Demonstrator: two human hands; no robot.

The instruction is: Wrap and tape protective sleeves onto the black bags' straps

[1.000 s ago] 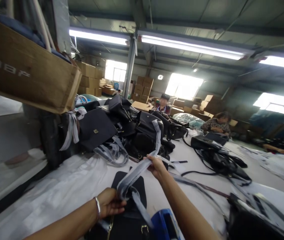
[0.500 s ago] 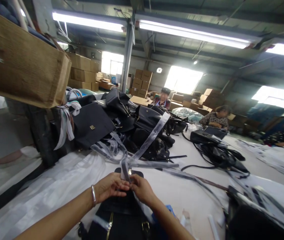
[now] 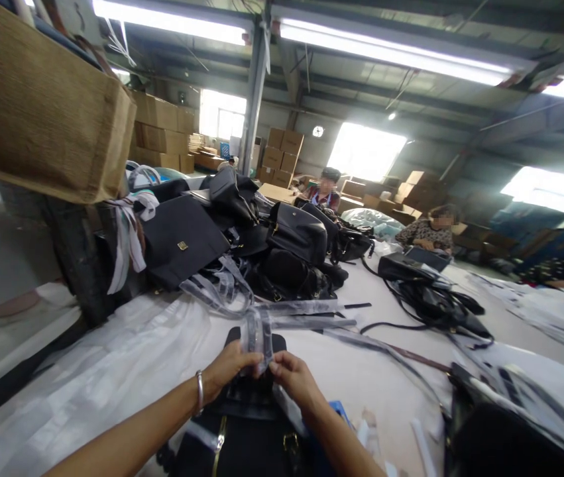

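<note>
Left hand [image 3: 234, 364] and right hand [image 3: 294, 379] both pinch plastic-wrapped strap [image 3: 258, 331] above black backpack [image 3: 246, 430] on desk [image 3: 341, 371].

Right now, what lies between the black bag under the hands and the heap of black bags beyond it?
Straps in clear plastic lie across the white tabletop between the black bag and the heap, as the head view shows.

A broad white-covered table [image 3: 346, 361] carries heaped black leather bags [image 3: 299, 232] at far centre and crumpled translucent white sheeting [image 3: 112, 377] at near left.
</note>
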